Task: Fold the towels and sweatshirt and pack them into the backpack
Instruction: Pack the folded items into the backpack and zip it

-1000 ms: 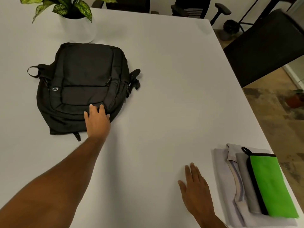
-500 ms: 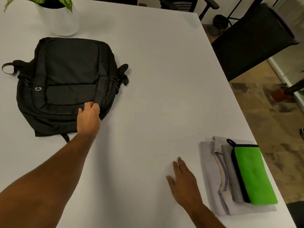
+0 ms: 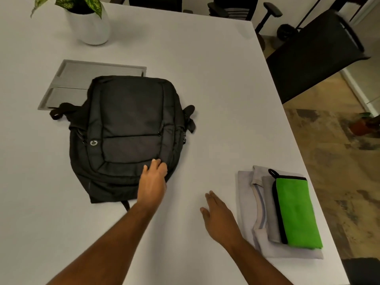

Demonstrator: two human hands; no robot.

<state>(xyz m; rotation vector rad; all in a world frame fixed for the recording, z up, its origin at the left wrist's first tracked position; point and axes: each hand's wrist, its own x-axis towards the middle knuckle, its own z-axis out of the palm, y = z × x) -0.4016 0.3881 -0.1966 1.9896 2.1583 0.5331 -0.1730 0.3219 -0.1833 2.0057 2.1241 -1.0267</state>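
One broad white table fills the view, with a potted plant at its far edge, a grey recessed panel beside it and dark office chairs over patterned floor to the right. Flat and zipped sits the black backpack, partly over that panel, its contents hidden; the left hand curls its fingers onto the bag's near right corner. Open and flat on the table rests the right hand, just beside the folded grey sweatshirt, which carries a grey towel and a green towel.
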